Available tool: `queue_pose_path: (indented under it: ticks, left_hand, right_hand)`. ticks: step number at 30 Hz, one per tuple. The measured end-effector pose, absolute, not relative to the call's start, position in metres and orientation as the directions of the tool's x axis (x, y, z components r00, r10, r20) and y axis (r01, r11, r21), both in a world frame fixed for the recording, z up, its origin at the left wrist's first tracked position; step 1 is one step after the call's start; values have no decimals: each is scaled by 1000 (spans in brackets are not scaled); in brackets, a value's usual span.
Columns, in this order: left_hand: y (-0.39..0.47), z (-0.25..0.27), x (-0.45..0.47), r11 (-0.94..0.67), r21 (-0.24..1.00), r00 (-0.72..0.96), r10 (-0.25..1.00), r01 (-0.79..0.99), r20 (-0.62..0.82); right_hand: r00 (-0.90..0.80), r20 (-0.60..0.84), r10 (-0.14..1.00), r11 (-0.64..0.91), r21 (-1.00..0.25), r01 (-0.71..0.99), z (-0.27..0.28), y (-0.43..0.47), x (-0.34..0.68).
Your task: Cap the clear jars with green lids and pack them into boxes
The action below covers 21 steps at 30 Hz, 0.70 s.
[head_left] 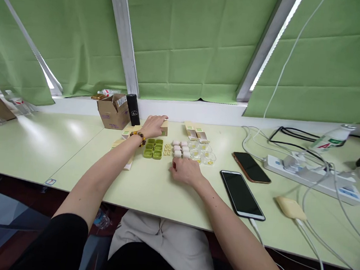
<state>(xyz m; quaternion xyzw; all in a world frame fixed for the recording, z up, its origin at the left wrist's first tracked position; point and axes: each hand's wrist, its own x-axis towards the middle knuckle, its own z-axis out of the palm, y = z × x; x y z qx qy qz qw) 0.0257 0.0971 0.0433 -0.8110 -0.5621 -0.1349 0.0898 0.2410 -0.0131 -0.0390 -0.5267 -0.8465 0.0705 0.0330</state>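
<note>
My left hand (153,126), with a beaded bracelet at its wrist, reaches over the table and closes on a small light-brown box (164,130). Just in front of it are several green square cups (153,148) set in a block. Beside them lie several tiny yellow pieces (167,150). My right hand (185,170) rests curled on the table with its fingers tucked in, and nothing shows in it. Right behind its knuckles stand several whitish-pink round-edged pieces (181,148). Several clear plastic cups (202,152) with yellow bits adjoin these on the right.
Opened small cartons (196,132) lie behind the clear cups. More flat packaging (128,164) is under my left forearm. A cardboard box (113,113) and black cylinder (133,110) stand at the back. Two phones (242,195), a power strip (312,178) and cables occupy the right.
</note>
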Motion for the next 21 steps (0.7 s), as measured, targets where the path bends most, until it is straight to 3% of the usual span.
queue_pose_path:
  ticks: [4,11,17,21]
  left_hand:
    - [131,22,24,-281,-89,295,920,956,259]
    - [143,-7,27,-211,-110,231,948,971,219]
    - [115,-14,43,-147,-155,191,925,977,329]
    - [98,-21,56,-116,-135,148,956,984,253]
  right_hand:
    - [-443,-18,896,435,-159,886,-39,-14,241]
    - [-451,-2,892,445,-162,881,-38,-15,241]
    - [-455,-6,890,448,-164,879,-39,-15,241]
    - [-455,-13,891,447,-166,879,-39,-15,240]
